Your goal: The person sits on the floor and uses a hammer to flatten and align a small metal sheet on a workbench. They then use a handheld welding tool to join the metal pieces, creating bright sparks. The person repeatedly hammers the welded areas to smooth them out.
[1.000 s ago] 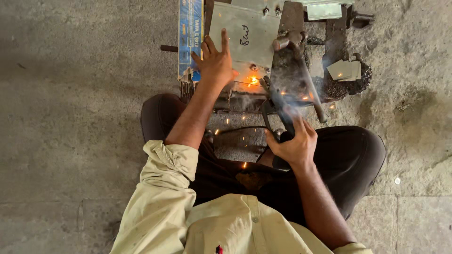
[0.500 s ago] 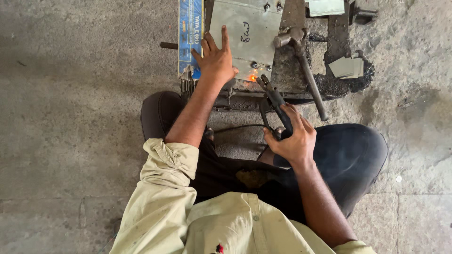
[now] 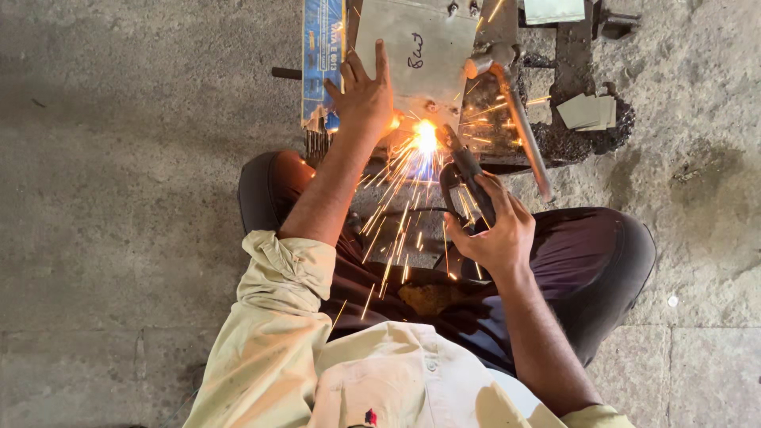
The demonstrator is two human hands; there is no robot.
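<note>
My left hand [image 3: 363, 93] lies flat, fingers spread, on a grey metal plate [image 3: 424, 55] with a handwritten mark, pressing it down. My right hand [image 3: 493, 230] grips a black electrode holder [image 3: 468, 176] whose tip meets the plate's near edge. A bright arc [image 3: 426, 136] burns there and sparks spray toward my lap. I sit on the concrete floor with knees apart in dark trousers.
A blue box of welding rods [image 3: 321, 55] lies left of the plate. A hammer with a metal handle [image 3: 519, 119] rests at the right on a dark work base [image 3: 571, 79]. Small metal offcuts [image 3: 588, 111] lie further right. Bare concrete floor [image 3: 127, 158] surrounds everything.
One second ago smoke hung over the hammer and sparks were few. Half a second ago only a small glow showed. Now the arc is bright with a heavy spray of sparks. Hands stayed in place.
</note>
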